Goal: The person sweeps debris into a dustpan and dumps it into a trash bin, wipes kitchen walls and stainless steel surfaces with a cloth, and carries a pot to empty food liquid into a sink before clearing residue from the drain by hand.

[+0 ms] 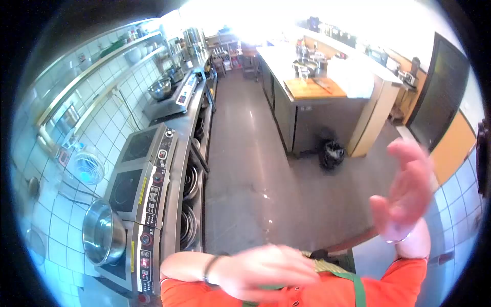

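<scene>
Here, right hand (407, 192) aloft, left hand (266, 272) before orange shirt (396, 284), each grip unclenched.

Orange-red shirt (404, 276), green straps (359, 290), dark wristband (207, 267)

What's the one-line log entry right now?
Left hand: blurred, before red shirt | Right hand: raised, nothing visible in it | Steel bowl: on cooktop | Cutting board: on counter ahead

A commercial kitchen is indicated by induction cooktops (125, 190) lined along the left, a stainless-steel bowl (104, 236) set on the nearest, round cookware (190, 227) stored beneath, white-tiled walls (58, 233), and a wooden cutting board (308, 89) laid on the far-right counter (275, 57).
</scene>
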Demonstrator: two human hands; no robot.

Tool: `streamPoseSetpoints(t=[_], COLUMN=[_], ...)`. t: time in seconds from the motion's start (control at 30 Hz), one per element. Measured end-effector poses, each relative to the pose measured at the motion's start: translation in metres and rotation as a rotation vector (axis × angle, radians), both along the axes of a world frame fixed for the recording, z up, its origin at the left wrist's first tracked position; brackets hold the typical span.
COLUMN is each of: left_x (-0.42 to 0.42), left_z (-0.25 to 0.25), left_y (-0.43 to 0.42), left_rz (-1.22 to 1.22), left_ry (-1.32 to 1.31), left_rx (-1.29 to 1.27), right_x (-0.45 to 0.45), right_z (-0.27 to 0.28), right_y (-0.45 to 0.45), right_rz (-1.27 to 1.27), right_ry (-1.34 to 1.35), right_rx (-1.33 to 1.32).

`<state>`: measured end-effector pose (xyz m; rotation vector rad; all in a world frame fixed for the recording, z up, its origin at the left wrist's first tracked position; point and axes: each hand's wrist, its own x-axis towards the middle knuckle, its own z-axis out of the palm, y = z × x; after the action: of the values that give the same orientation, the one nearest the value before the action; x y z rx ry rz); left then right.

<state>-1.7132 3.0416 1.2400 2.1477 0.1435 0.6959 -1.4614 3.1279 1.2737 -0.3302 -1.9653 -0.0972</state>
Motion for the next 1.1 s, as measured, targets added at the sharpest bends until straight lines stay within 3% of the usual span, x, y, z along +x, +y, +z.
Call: streamPoseSetpoints(t=[0.03, 0.13, 0.23, 0.47, 0.6, 0.67, 0.7, 0.77, 0.83, 0.9, 0.97, 1.03, 1.1], left_x=[0.013, 0.024, 0.021, 0.017, 0.003, -0.027, -0.037, -0.07, -0.091, -0.114, -0.129, -0.137, -0.145], left_z=[-0.01, 0.009, 0.008, 0.002, 0.002, -0.017, -0.016, -0.049, -0.077, -0.11, -0.136, -0.164, -0.194], left_y=[-0.002, -0.015, -0.016, -0.026, -0.032, -0.028, -0.021, -0.001, 0.015, 0.021, 0.016, 0.002, -0.013], left_rz=[-0.184, -0.196, -0.094, -0.098, -0.083, -0.055, 0.06, 0.401, 0.661, 0.697, 0.772, 0.803, 0.804], left_ry=[0.012, 0.061, 0.167, 0.178, 0.121, 0.221, 0.32, 0.495, 0.536, 0.562, 0.519, 0.475, 0.477], left_rx=[-0.061, -0.07, -0.007, -0.026, 0.059, -0.157, -0.277, -0.254, -0.353, -0.251, -0.445, -0.53, -0.563], right_x=[-0.006, -0.018, -0.028, -0.031, -0.042, -0.056, -0.068, -0.107, -0.149, -0.193, -0.22, -0.235, -0.249], right_z=[-0.005, -0.029, -0.051, -0.043, -0.045, -0.04, -0.031, -0.023, -0.03, -0.071, -0.093, -0.105, -0.113], right_y=[-0.004, -0.013, -0.022, -0.041, -0.047, -0.057, -0.063, -0.079, -0.102, -0.129, -0.144, -0.155, -0.159], right_rz=[-0.005, 0.081, 0.264, 0.344, 0.595, 0.772, 0.853, 1.17, 1.217, 1.223, 1.252, 1.338, 1.17], right_ry=[-0.037, -0.21, -0.397, -0.461, -0.499, -0.458, -0.502, -0.572, -0.693, -0.635, -0.661, -0.883, -0.793], right_rx=[-0.042, -0.287, -0.228, -0.262, -0.456, -0.587, -0.578, -0.626, -0.549, -0.645, -0.725, -0.975, -0.83])
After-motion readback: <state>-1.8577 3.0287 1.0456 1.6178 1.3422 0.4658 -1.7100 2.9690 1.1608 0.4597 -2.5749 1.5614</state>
